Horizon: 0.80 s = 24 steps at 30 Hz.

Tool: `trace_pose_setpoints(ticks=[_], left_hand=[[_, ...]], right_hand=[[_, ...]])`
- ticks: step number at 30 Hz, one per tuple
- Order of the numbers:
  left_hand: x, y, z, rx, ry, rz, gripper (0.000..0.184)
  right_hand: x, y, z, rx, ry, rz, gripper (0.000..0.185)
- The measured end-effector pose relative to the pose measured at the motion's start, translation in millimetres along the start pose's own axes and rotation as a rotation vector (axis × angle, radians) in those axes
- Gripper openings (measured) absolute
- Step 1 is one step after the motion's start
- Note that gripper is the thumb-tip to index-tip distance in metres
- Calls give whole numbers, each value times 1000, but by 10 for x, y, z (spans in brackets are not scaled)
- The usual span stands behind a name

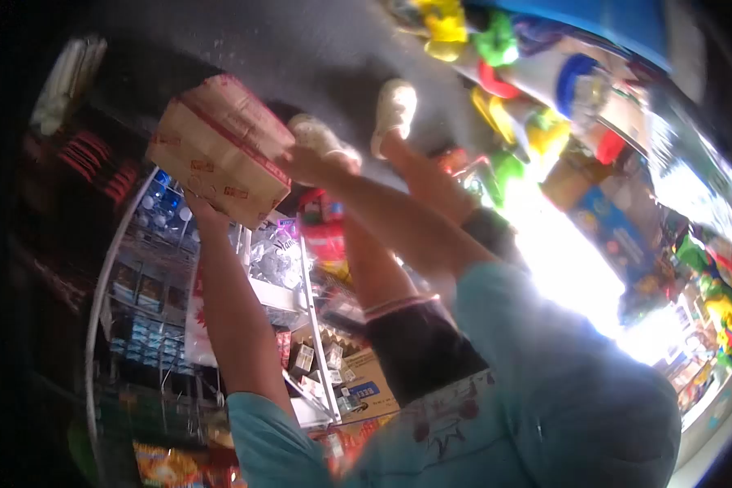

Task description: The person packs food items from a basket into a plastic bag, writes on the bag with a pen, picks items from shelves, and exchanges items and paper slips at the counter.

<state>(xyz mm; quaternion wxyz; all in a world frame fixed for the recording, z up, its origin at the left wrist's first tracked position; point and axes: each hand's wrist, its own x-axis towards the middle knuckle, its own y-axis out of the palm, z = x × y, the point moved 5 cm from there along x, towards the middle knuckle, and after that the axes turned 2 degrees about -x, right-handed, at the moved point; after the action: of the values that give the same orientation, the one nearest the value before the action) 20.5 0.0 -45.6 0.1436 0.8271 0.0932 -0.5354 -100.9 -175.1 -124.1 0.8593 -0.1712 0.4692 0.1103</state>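
A brown cardboard box (211,159) with red print and reddish edges is held out in front of me, tilted, above the dark floor. My left hand (207,213) grips its near lower side, with the fingers partly hidden by the box. At the right end, my right hand (305,165) is closed against the box's edge. The box's far side and whatever may be inside it are out of sight.
A wire rack (150,285) with small packaged goods stands at left. Beside it is a white-framed shelf (321,350) and a printed carton (370,386). Colourful toy-like items (504,106) line the right, near strong glare. My light-coloured shoes (394,114) are on the floor.
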Motion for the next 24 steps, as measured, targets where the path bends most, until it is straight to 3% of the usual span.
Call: trace_pose_setpoints(ticks=[2,4,6,8,10,11,12,13,15,16,17,18,19,21,22,24], left_hand=[[-198,-27,81,62,33,-54,62],[-312,-120,228,320,76,-98,58],[-321,-175,395,806,155,-77,54],[-156,-140,623,1559,350,32,50],[-63,34,910,1835,412,200,46],[-130,182,1033,1622,243,200,44],[-228,353,1149,1407,91,167,42],[-498,723,1146,1363,47,285,39],[-1029,1320,1105,1303,23,493,33],[-1285,1543,1094,1276,49,591,29],[-1416,1658,1111,1244,63,687,27],[-1304,1735,1136,1650,336,1030,31],[-1231,1771,1124,1660,167,904,29],[-1209,1842,1116,1666,-148,616,26],[-1239,1903,1101,1650,-137,596,29],[-1286,1997,1069,1611,-108,568,34]], right_hand=[[-913,-529,-311,-88,140,1,51],[-1546,-884,-871,-155,194,-84,42],[-2009,-1218,-1543,-223,262,-210,33],[-2352,-1495,-2403,-325,336,-329,25],[-2733,-1553,-3520,-631,349,-473,18],[-3338,-1768,-3391,-802,242,-324,18],[-3718,-1824,-3655,-622,345,-501,17],[-4013,-1789,-3912,-567,628,-359,17],[-4818,-1434,-4149,-500,598,-531,26],[-5158,-1066,-4419,-415,681,-696,29],[-5471,-864,-4355,-202,798,-718,31],[-5796,-658,-4258,1,918,-755,34],[-6158,-571,-3832,343,1035,-642,37],[-6214,575,-4176,222,916,-625,39],[-6271,903,-4013,210,910,-465,38],[-6404,1539,-3638,553,955,-470,38]])
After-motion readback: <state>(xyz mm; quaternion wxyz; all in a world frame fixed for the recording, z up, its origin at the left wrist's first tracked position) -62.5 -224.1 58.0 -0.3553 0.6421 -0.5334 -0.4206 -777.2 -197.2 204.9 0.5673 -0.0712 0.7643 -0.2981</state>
